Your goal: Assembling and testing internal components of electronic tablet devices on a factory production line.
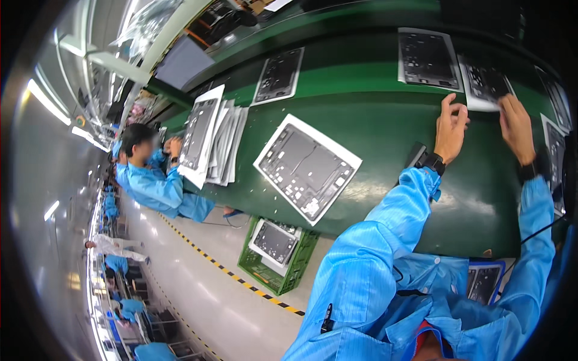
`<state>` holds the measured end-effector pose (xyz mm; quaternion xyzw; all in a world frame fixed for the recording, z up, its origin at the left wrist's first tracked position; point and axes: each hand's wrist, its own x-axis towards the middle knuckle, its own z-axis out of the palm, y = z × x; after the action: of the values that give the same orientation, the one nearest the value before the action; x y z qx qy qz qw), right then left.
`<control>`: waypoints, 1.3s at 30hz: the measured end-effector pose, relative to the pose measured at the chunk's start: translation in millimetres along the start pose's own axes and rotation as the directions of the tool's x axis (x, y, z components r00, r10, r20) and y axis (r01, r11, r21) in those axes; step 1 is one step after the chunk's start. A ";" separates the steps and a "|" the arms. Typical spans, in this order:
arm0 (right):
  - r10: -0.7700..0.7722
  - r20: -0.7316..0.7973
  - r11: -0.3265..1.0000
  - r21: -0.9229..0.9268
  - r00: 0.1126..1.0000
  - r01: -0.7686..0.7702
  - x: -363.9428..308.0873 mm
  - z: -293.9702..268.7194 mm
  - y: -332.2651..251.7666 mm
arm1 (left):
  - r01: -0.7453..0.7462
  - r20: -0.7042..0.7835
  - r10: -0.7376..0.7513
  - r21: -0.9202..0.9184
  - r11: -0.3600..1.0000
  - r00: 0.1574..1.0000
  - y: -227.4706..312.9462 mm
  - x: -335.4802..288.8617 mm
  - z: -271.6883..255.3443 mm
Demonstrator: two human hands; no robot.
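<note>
Somewhat blurred, the right hand (516,126) reaches to the far right of the green bench (379,150), fingers bent down at the near right corner of a dark panel (483,78) on a white sheet; whether they pinch or merely touch it, I cannot tell; the left hand (450,133) is raised just beside the near left corner, fingers loosely curled, gripping nothing visible; farther right, panels (555,99) run into the dark rim; on the floor, a green crate (299,263) holds sheet-backed panels (274,242), its bottom hidden.
</note>
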<state>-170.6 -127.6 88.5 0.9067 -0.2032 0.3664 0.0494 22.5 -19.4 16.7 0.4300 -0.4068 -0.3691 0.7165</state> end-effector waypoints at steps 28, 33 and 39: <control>0.355 0.103 0.929 0.071 0.929 -0.363 -149.9 -153.7 -145.1 | 0.068 0.372 -0.377 0.629 0.774 0.848 84.6 -158.7 -2.3; 0.656 -0.208 0.730 0.418 0.725 -0.540 -113.4 -164.3 -59.3 | -0.298 0.439 -0.248 0.841 0.453 0.863 96.0 -130.5 18.2; 0.678 -0.291 0.654 0.659 0.676 -0.372 -42.8 -122.5 -22.3 | -0.478 0.446 0.184 0.749 0.458 0.876 38.3 -40.5 32.7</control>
<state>-268.3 -63.8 149.6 0.6433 -0.3320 0.6335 -0.2733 -16.2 19.6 50.9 0.5699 -0.7135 -0.0385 0.4056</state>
